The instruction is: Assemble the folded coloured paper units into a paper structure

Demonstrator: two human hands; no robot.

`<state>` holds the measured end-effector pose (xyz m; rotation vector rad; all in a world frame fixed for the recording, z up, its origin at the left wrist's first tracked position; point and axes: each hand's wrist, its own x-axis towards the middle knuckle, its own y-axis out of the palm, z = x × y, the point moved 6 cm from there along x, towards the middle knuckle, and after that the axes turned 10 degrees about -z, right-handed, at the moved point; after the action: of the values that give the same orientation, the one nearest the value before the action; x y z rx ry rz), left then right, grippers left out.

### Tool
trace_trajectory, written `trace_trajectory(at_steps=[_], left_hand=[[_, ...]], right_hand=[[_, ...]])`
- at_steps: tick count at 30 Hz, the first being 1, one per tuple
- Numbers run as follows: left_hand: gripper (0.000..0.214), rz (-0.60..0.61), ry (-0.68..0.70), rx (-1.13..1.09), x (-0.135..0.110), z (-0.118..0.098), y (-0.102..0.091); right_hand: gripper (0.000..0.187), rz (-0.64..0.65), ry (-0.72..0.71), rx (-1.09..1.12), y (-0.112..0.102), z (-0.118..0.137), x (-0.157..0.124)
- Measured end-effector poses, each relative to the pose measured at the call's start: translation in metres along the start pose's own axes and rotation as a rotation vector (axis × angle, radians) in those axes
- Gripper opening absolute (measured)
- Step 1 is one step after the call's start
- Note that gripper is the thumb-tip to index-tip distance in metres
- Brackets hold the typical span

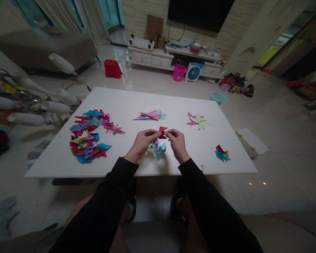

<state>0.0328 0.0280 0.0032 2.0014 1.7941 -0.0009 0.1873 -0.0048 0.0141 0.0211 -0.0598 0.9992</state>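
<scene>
Between my two hands, above the white table, is a red folded-paper piece [162, 133]. My left hand [144, 140] pinches its left side with thumb and fingers. On the other side my right hand [177, 141] pinches its right edge. Just below the hands lie several pale green, lilac and light blue folded-paper pieces [160, 151], partly hidden by my left hand. Farther up the table is a stack of pink and blue folded strips [150, 115].
A large heap of colourful folded paper [88, 137] covers the table's left side. Green and pink folded pieces [198, 120] lie at the right, and a small blue, red and green group [222, 153] sits near the right front corner of the white table [189, 165].
</scene>
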Motion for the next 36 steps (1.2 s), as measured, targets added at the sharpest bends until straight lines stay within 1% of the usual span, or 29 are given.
trace_trajectory(at_steps=[8, 18, 29, 36], left_hand=[[0.043, -0.011, -0.002, 0.029, -0.0015, -0.0033, 0.0006], [0.042, -0.021, -0.008, 0.037, -0.0012, 0.0002, -0.0009], [0.042, -0.017, -0.018, 0.034, 0.001, -0.0014, 0.001], [0.045, -0.029, -0.007, 0.03, -0.0018, -0.0024, 0.0012]], right_hand=[[0.015, -0.004, -0.006, -0.027, 0.0001, -0.0011, 0.002], [0.013, -0.016, -0.021, -0.027, 0.0003, -0.0017, 0.0003], [0.014, -0.005, -0.04, -0.039, 0.0, -0.0006, 0.0032], [0.013, -0.021, -0.038, -0.046, -0.003, -0.0001, 0.0015]])
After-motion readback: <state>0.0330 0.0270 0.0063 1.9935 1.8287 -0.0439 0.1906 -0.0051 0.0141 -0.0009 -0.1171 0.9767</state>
